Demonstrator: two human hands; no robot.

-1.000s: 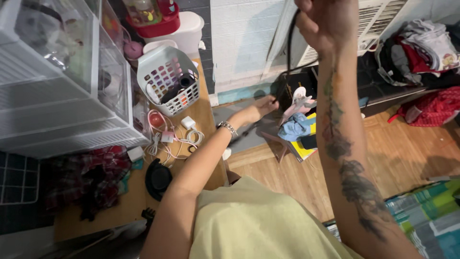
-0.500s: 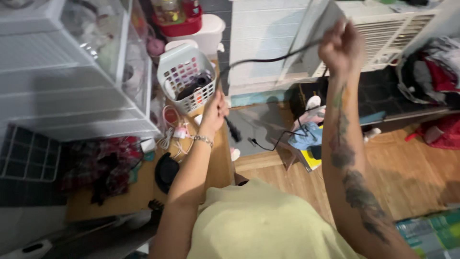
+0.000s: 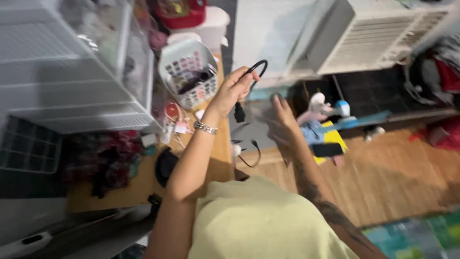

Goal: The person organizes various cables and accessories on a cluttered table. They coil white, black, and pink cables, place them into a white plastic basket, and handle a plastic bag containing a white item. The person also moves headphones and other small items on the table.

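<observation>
My left hand (image 3: 233, 89), with a metal bracelet on its wrist, is closed around a black cable (image 3: 254, 67) held up in front of me. The cable loops above the fingers, and a black plug (image 3: 239, 113) hangs just below the hand. Another stretch of the cable (image 3: 254, 154) dangles lower, near the table edge. My right hand (image 3: 282, 117), on a tattooed forearm, is blurred with motion just right of the plug. Its fingers are spread and I see nothing in them.
A white basket (image 3: 189, 72) of small items stands on the wooden table (image 3: 218, 160) beside chargers and a black round object (image 3: 165, 165). White wire shelving (image 3: 72, 67) fills the left. An air conditioner (image 3: 378, 33) is at the back right, with a dark phone (image 3: 327, 149) and clutter on the wooden floor (image 3: 388, 177).
My right hand has dropped from high above, letting go of the cable. My left hand rose from the table and now holds the cable gathered in a loop.
</observation>
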